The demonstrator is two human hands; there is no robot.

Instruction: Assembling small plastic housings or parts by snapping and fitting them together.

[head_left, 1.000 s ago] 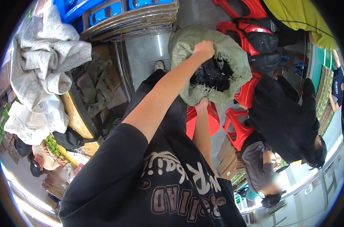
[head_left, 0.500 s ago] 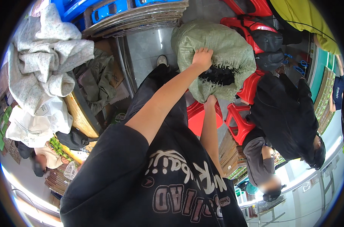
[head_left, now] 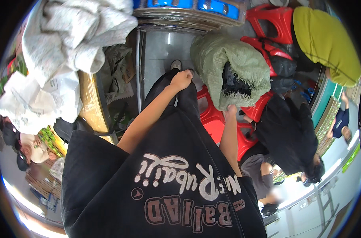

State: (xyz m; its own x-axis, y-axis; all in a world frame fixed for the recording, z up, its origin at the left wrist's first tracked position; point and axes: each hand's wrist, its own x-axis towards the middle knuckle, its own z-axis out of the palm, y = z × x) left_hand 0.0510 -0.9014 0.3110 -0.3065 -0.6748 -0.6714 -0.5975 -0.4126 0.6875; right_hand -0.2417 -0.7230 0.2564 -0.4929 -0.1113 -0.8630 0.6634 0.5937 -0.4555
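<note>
A bulky pale green woven sack (head_left: pixel 212 55) with a frayed mouth leans beside a red plastic stool. Dark contents (head_left: pixel 233 81), whose kind I cannot make out, show in its opening. My right hand (head_left: pixel 230 113) grips the near edge of the sack's mouth, its fingers partly hidden by the fabric. Away from the sack, my left hand (head_left: pixel 182 80) is over my dark trousers with its fingers curled. Whatever it holds, if anything, is hidden from view.
Red stools (head_left: pixel 214 129) stand under and around the sack, some carrying dark bags (head_left: pixel 283 66). A stack of trays with blue toy cars (head_left: pixel 170 3) is ahead. Grey-white cloth (head_left: pixel 75 27) and a white plastic bag (head_left: pixel 49 99) are at left. Several people work on both sides.
My left hand has let go of the sack's far rim and moved left, closing over my trousers. The right hand keeps its hold. The view has shifted somewhat.
</note>
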